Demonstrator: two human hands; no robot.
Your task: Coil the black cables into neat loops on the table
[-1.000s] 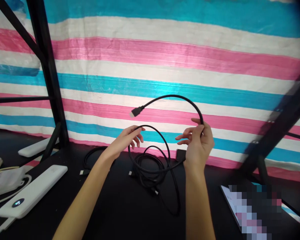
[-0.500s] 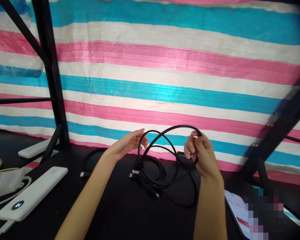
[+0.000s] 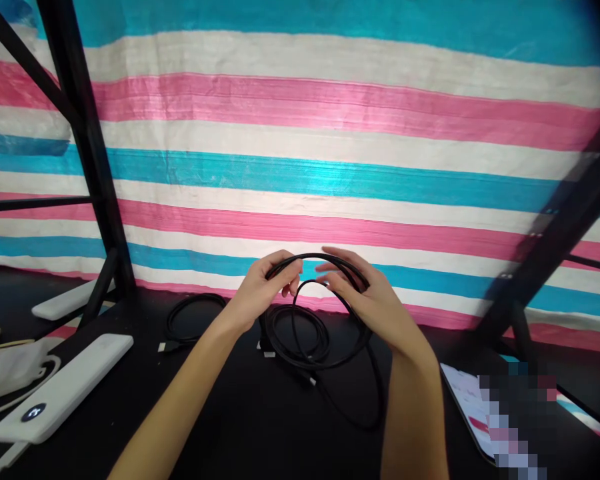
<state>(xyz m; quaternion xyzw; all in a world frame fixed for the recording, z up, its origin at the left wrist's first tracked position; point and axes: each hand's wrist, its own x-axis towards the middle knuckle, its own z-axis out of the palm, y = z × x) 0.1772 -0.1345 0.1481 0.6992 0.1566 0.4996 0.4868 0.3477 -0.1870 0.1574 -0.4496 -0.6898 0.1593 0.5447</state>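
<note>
White power bank (image 3: 63,390): lies on the black tabletop (image 3: 240,427), display lit.
Small black cable coil (image 3: 195,299): on the tabletop, left of the left hand (image 3: 266,288).
Left hand state: we observe curled fingers, thumb pressed over the looped strands, holding them.
Black HDMI cable (image 3: 314,256): we find its loops arching between both hands, touching each, lower arc hanging below them.
Right hand (image 3: 375,300): half open; loops pass between thumb and fingers. We cannot tell whether it grips.
Smartphone (image 3: 467,407): flat on the tabletop, right of the right forearm (image 3: 414,413), screen lit.
</note>
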